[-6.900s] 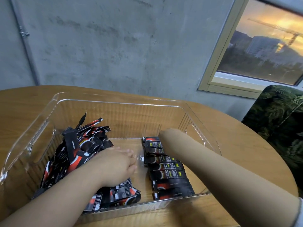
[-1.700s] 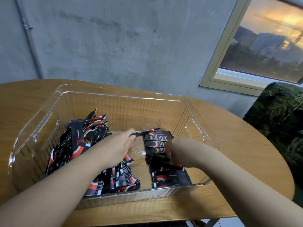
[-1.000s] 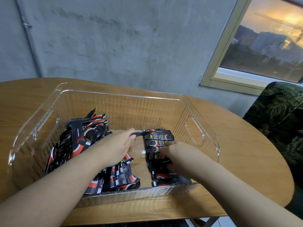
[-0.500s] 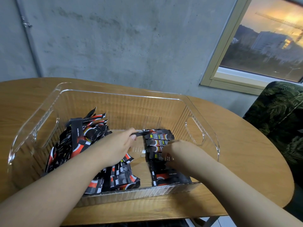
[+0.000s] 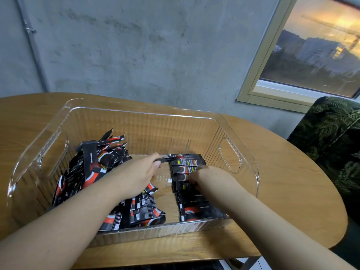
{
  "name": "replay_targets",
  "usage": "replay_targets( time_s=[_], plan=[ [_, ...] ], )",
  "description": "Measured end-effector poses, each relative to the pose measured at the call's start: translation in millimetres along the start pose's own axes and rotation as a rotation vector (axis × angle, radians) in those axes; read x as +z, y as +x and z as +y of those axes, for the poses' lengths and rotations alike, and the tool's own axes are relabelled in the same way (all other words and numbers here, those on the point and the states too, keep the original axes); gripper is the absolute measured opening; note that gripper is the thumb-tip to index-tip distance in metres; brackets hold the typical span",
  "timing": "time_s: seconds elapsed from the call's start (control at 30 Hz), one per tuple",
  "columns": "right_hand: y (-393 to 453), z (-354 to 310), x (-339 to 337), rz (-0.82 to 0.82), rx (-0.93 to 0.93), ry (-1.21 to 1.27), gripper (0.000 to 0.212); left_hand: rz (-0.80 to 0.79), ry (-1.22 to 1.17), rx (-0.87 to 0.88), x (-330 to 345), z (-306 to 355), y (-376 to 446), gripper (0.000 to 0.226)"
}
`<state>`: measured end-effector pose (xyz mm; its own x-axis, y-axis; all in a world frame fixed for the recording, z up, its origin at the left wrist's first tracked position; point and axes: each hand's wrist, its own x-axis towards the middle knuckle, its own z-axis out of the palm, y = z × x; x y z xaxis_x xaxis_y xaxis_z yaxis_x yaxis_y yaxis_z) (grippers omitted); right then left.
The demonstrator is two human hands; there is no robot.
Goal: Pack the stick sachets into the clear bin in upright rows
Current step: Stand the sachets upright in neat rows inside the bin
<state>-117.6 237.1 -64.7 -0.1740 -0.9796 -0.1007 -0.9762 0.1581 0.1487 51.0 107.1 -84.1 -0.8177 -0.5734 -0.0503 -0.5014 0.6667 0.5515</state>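
A clear bin stands on the wooden table. A loose heap of black-and-red stick sachets fills its left half. On the right runs a neat row of sachets, overlapping front to back. My left hand pinches one sachet by its end, held across the far end of the row. My right hand rests on the middle of the row, fingers curled among the sachets; its fingertips are hidden.
The bin has cut-out handles, one in the right wall and one in the left. A dark leaf-patterned chair stands at the right. A concrete wall and a window lie behind the table.
My left hand has picked a sachet out of the heap and brought it to the row's far end. My right hand has shifted slightly along the row. Little has moved in the last second.
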Motion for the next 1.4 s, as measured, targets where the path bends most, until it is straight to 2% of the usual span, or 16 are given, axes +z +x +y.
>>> replay_targets(
  time_s=[0.13,0.3,0.43,0.53,0.73,0.83,0.9,1.0,1.17,1.4],
  plan=[
    [-3,-2,-3,0.050,0.031,-0.028,0.026,0.000,0.007,0.002,0,2,0,0.027],
    [-5,-2,-15,0.207,0.102,0.093,0.009,0.003,0.021,0.021,1,-1,4,0.020],
    [1,-5,-25,0.303,0.082,0.090,0.037,0.034,0.026,0.050,4,-4,4,0.020],
    [10,-11,-31,0.261,0.018,0.078,0.049,0.025,0.019,0.062,3,-3,5,0.027],
    [18,-15,-28,0.043,-0.107,0.354,0.030,0.033,0.033,0.101,0,5,1,0.039],
    [12,-7,-33,-0.038,-0.084,0.361,0.039,-0.011,0.100,0.033,1,5,1,0.047],
    [7,0,-37,-0.083,-0.029,0.310,0.044,-0.037,0.201,-0.022,0,8,1,0.045],
    [-3,7,-40,-0.133,0.001,0.134,0.038,-0.079,0.333,0.042,-1,13,1,0.030],
    [-13,7,-38,-0.197,-0.043,-0.142,0.040,-0.198,0.432,0.101,1,12,-1,0.036],
    [-20,1,-25,-0.187,-0.133,-0.147,0.032,-0.238,0.487,0.156,3,13,-2,0.039]
  ],
)
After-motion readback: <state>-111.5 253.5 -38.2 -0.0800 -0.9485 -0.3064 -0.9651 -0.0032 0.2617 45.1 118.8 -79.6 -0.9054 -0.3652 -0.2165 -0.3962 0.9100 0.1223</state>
